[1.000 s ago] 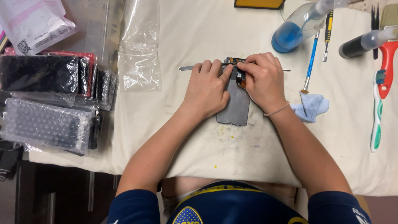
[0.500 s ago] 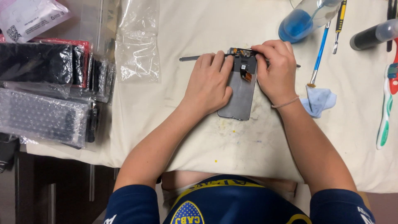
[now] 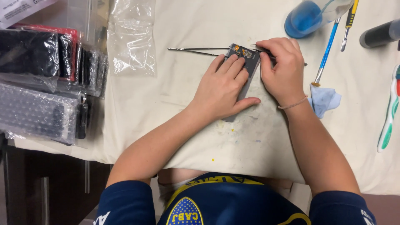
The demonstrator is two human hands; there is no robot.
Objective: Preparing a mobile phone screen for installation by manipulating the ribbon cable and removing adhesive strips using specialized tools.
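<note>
**Opened phone pinned flat, thin tool at its top edge**

The left hand (image 3: 223,87) lies spread, palm down, on the grey opened phone (image 3: 246,68), pressing it against the table (image 3: 175,121) near the middle of the cloth. At two o'clock from it, the right hand (image 3: 281,68) pinches closed on a thin dark tool (image 3: 287,58) at the phone's exposed top end. Tweezers (image 3: 196,51) lie at eleven o'clock, touching the phone's corner.

The phone looks light, stiff and slippery; its bare circuitry seems fragile, so the side edges are the safer hold. A blue bottle (image 3: 306,18) sits farther out at one o'clock.
</note>
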